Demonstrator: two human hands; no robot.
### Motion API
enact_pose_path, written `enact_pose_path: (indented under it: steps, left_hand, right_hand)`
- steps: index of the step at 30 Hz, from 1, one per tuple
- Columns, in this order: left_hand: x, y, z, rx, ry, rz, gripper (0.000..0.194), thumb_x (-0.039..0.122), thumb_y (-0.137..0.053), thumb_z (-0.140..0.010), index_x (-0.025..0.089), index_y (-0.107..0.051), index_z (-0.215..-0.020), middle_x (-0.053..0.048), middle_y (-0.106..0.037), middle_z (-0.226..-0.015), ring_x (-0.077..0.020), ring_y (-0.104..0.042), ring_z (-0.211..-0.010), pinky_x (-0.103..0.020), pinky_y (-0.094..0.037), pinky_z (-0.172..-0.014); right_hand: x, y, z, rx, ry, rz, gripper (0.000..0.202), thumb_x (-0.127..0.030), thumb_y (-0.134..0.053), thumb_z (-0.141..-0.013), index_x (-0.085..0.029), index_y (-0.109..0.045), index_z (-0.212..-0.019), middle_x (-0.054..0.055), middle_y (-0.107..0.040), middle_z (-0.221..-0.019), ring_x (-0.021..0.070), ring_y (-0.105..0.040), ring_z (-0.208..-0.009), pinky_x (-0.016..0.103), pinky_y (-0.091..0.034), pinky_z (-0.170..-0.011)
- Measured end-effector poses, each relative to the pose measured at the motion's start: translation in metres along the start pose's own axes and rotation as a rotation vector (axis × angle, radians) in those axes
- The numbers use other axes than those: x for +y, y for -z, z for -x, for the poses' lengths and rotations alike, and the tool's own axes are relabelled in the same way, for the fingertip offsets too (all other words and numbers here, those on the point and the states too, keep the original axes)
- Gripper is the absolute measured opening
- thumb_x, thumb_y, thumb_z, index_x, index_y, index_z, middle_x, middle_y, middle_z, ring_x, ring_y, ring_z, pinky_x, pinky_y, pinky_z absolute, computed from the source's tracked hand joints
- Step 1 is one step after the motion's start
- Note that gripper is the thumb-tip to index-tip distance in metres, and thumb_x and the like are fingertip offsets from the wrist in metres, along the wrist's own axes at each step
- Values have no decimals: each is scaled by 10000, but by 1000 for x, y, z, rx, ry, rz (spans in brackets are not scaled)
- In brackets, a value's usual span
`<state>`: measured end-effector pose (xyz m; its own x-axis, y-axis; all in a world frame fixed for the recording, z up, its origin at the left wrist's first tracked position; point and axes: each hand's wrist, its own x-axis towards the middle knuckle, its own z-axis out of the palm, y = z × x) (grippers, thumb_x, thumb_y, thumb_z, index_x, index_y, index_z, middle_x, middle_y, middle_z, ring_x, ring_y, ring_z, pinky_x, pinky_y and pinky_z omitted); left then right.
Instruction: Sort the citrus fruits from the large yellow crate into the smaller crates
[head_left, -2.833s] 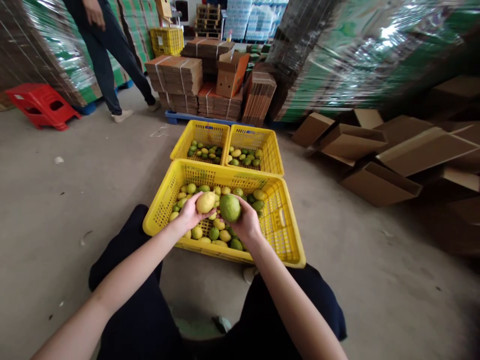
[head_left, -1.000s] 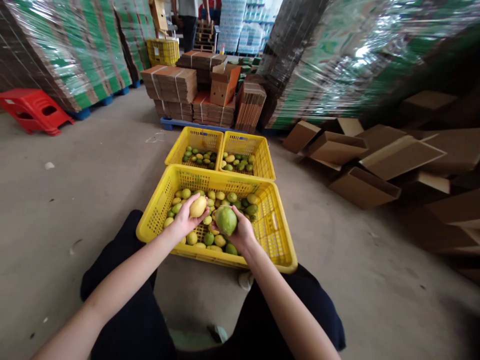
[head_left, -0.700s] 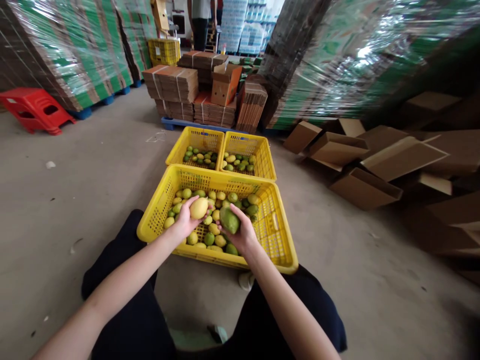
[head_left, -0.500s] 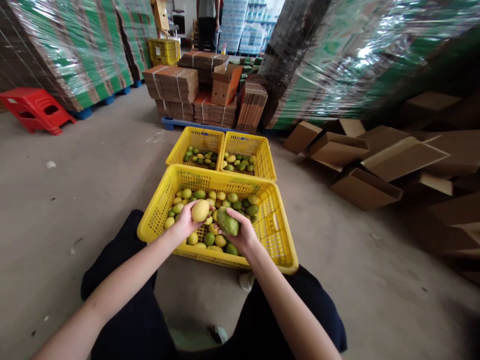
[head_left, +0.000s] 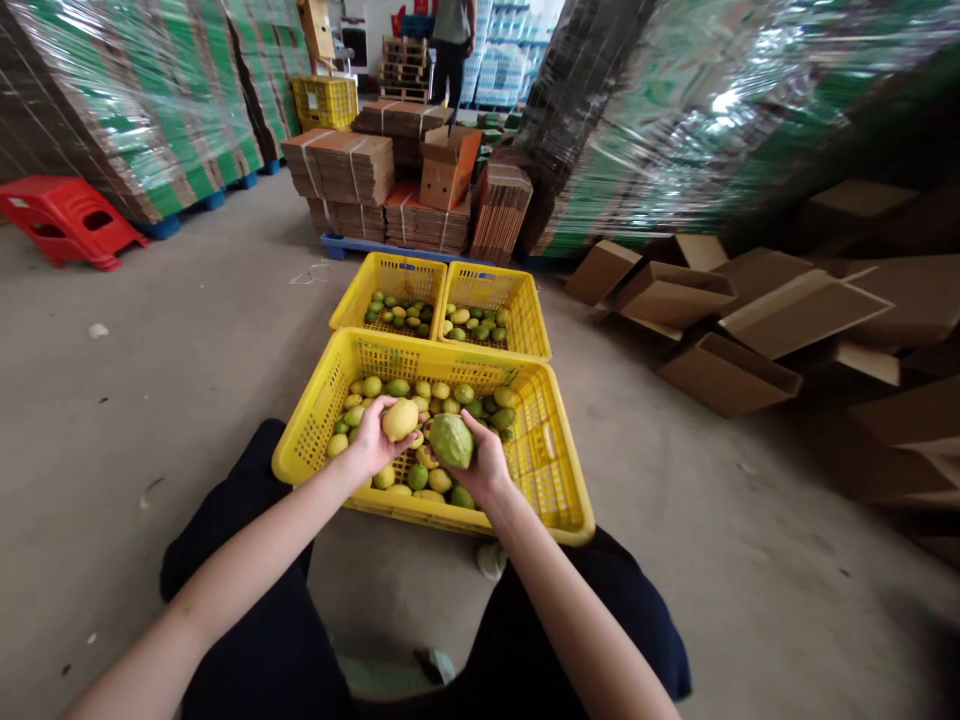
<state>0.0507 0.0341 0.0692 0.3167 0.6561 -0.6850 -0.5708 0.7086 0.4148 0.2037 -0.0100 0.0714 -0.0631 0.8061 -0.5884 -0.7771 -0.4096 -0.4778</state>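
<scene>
My left hand [head_left: 375, 440] is closed around a yellow lemon [head_left: 400, 420]. In my right hand [head_left: 484, 462] rests a larger, bumpy green lemon [head_left: 451, 441], its surface turned up toward me. Both hands are held side by side above a big yellow plastic crate [head_left: 574, 480]. Inside that crate lie many loose yellow and green lemons [head_left: 418, 477], some of them hidden under my hands. Behind it stand two smaller yellow crates, a left one [head_left: 349, 300] and a right one [head_left: 534, 315], each with green and yellow lemons in the bottom.
Bundled flat cardboard [head_left: 341, 165] sits on a blue pallet [head_left: 334, 246] beyond the crates. Open cardboard boxes [head_left: 731, 375] are heaped at right. A red stool [head_left: 71, 220] stands at left, near wrapped pallet stacks [head_left: 142, 100]. A person [head_left: 451, 60] is at the back.
My right hand has rolled the green lemon so another side faces up. The left hand's lemon has turned slightly. The person at the back has moved to the right.
</scene>
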Motion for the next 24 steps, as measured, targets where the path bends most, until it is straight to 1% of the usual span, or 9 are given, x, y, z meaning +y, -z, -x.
enact_pose_path:
  steps: [2, 4, 6, 9, 12, 16, 19, 21, 24]
  left_hand:
    - [0, -1, 0, 14, -17, -13, 279, 322, -466, -954, 105, -627, -1026, -78, -688, -641, -157, -607, -409, -222, -503, -366]
    - [-1, 0, -1, 11, -47, -4, 240, 340, -522, -941, 131, -623, -1003, -54, -675, -634, -145, -590, -397, -225, -508, -376]
    - [-2, 1, -2, 5, -75, 16, 170, 280, -578, -908, 141, -621, -994, -44, -671, -643, -134, -600, -422, -220, -534, -421]
    - [-4, 2, -2, 6, -109, 8, 136, 191, -614, -858, 131, -627, -980, -63, -695, -690, -146, -646, -493, -230, -575, -488]
    - [-5, 1, -2, 1, -134, 8, 134, 176, -584, -857, 113, -642, -960, -83, -715, -722, -173, -684, -548, -255, -600, -523]
    - [-5, 1, -1, -19, -121, 93, 200, 190, -483, -904, 93, -650, -957, -82, -702, -698, -163, -688, -566, -238, -594, -532]
    - [-5, 3, -3, -46, -73, 112, 245, 188, -470, -909, 93, -657, -1036, -87, -705, -706, -160, -676, -558, -225, -570, -497]
    - [-6, 3, -4, -57, -29, 119, 294, 173, -453, -915, 94, -651, -1119, -106, -721, -744, -169, -685, -587, -230, -578, -521]
    - [-8, 4, -6, -54, 5, 132, 364, 161, -430, -927, 88, -612, -1234, -119, -731, -782, -188, -706, -646, -248, -598, -576]
  right_hand:
    - [0, -1, 1, 41, 10, 8, 193, -266, -569, -925, -172, -651, -777, 49, -710, -614, 185, -662, -486, 277, -559, -442]
    - [0, -2, 2, 60, 35, 37, 154, -249, -585, -907, -179, -647, -784, 38, -714, -624, 174, -654, -481, 272, -563, -452]
    - [0, -2, 3, 37, 77, 68, 63, -188, -651, -835, -192, -633, -775, 18, -716, -643, 170, -667, -518, 260, -571, -485]
    - [-1, -1, 4, 22, 118, 67, 108, -127, -685, -742, -205, -613, -761, -5, -710, -657, 168, -679, -564, 245, -567, -509]
    - [-4, 0, 4, 64, 51, 34, 57, -203, -604, -776, -185, -649, -807, 35, -715, -655, 182, -671, -556, 257, -556, -487]
    - [-5, 2, 1, 34, -50, 10, 273, -337, -473, -847, -149, -670, -828, 86, -695, -615, 193, -641, -513, 263, -516, -431]
    - [-3, 3, -2, 1, -34, 25, 269, -355, -475, -845, -157, -651, -797, 84, -684, -607, 181, -601, -462, 222, -367, -311]
    - [-1, 4, -5, -9, -4, 30, 234, -351, -496, -846, -172, -628, -771, 61, -659, -573, 164, -549, -405, 215, -302, -274]
    - [0, 5, -7, -2, 2, 36, 204, -346, -521, -858, -185, -602, -761, 34, -628, -538, 147, -497, -357, 219, -330, -272]
